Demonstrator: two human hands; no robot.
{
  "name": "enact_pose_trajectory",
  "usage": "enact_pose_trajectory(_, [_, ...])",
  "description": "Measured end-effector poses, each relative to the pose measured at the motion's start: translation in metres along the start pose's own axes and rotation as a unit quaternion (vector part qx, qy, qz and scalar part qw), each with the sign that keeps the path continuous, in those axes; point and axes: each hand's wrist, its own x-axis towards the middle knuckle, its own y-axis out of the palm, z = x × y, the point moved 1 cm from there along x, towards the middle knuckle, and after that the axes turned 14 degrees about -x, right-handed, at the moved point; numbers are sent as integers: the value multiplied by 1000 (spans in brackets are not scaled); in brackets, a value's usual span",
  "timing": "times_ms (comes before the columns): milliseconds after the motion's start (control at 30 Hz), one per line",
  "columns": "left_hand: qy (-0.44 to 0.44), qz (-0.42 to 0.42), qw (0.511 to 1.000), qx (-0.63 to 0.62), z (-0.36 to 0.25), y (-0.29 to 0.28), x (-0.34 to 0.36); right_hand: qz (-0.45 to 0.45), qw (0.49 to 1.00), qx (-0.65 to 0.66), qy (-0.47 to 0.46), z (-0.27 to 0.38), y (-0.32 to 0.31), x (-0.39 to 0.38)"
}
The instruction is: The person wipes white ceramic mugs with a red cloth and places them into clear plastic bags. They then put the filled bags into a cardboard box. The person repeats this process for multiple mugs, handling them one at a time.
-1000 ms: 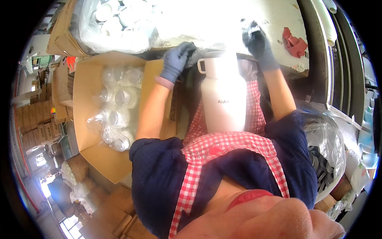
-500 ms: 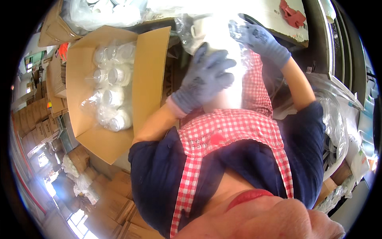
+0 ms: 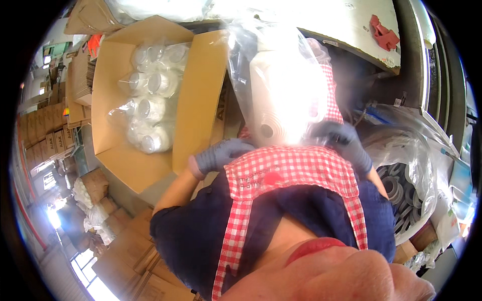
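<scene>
A large white plastic jug point(image 3: 281, 95) with a side handle and a ringed round end facing me stands against my apron inside a clear plastic bag point(image 3: 240, 65). My left hand point(image 3: 223, 154), in a grey glove, is at the near left edge of the bag. Its fingers close on the film, with the tips partly hidden by the apron. My right hand point(image 3: 345, 144), gloved alike and somewhat blurred, lies at the near right side by the jug's lower end, its fingers curled on the bag.
To the left, an open cardboard box point(image 3: 118, 110) holds several bagged white containers point(image 3: 153, 109). A worktable point(image 3: 346, 17) with a red cloth point(image 3: 384, 34) stands ahead. At right sits a plastic-lined bin point(image 3: 419, 210) of grey round parts. Stacked cartons point(image 3: 125, 246) stand at lower left.
Both hands have moved from the jug's sides and far end toward my body, at its near end. The jug now shows its handle at right, and the bag spreads over it.
</scene>
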Motion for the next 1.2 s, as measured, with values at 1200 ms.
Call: enact_pose_trajectory(1200, [-188,-277,677,656,-45,-189,-148,-182,926,-212,-254,142,-74,243])
